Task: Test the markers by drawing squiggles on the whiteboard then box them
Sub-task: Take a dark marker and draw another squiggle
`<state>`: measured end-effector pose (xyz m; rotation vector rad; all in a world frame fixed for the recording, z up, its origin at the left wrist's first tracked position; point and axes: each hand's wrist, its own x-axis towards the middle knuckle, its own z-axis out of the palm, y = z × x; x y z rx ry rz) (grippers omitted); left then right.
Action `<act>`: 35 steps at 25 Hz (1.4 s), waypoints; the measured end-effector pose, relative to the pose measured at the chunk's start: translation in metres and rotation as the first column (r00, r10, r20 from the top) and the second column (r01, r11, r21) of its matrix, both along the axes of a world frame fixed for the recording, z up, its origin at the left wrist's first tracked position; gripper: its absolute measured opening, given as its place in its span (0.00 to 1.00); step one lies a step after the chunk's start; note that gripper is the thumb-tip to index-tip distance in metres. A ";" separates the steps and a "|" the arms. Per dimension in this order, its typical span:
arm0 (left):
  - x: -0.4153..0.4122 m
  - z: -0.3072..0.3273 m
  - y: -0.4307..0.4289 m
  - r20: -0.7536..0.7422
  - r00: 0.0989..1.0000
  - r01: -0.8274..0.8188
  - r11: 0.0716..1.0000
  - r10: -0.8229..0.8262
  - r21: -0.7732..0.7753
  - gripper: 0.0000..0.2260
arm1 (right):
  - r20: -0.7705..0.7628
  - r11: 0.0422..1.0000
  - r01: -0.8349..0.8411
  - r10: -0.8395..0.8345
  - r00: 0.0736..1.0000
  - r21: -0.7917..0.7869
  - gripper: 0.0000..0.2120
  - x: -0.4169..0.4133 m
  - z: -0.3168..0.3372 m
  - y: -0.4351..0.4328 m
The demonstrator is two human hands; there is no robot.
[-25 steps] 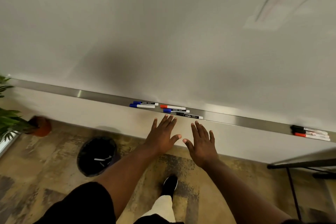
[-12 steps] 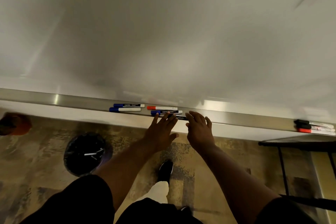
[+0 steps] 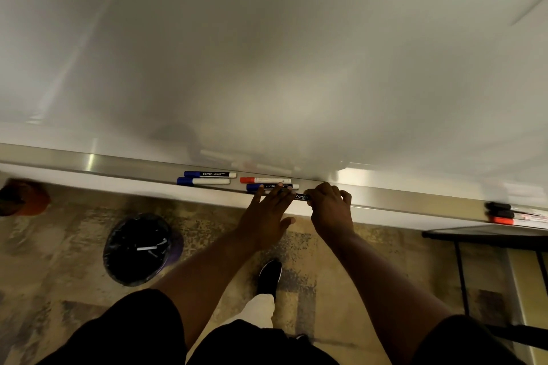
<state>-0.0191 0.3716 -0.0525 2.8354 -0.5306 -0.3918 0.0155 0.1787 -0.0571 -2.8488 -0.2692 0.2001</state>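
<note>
Head view, edges: a metal tray (image 3: 118, 161) runs along the foot of the whiteboard (image 3: 267, 53); its front lip lies under my knuckles.
Open room: tray metal shows from my right hand (image 3: 330, 210) to the far markers (image 3: 513, 213); a dark table (image 3: 486, 234) stands below that end, and a bin (image 3: 139, 249) stands on the floor to my left.
Black marker (image 3: 302, 196): lies at the tray's front lip, between my hands.
Right hand: fingers curled, gripping one end of the black marker.
Left hand (image 3: 267, 213): fingers straight and spread across its other end and the blue marker (image 3: 272, 186) behind; it grips nothing.
Neighbours: a red marker (image 3: 265, 180) lies just behind; two blue markers (image 3: 207, 177) lie further left.
</note>
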 end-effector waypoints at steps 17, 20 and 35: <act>-0.043 0.082 -0.067 0.254 0.954 -0.057 0.927 0.161 -0.371 0.08 | 0.142 0.877 -0.075 0.008 0.990 0.475 0.13 -0.075 0.071 -0.078; -0.073 0.094 -0.090 0.240 0.957 -0.062 0.923 0.163 -0.379 0.09 | 0.180 0.864 -0.111 0.024 0.983 0.491 0.17 -0.102 0.077 -0.100; -0.105 0.140 -0.107 0.293 0.954 0.046 0.933 0.065 -0.357 0.10 | 0.316 0.889 -0.002 -0.161 0.935 0.458 0.15 -0.152 0.126 -0.112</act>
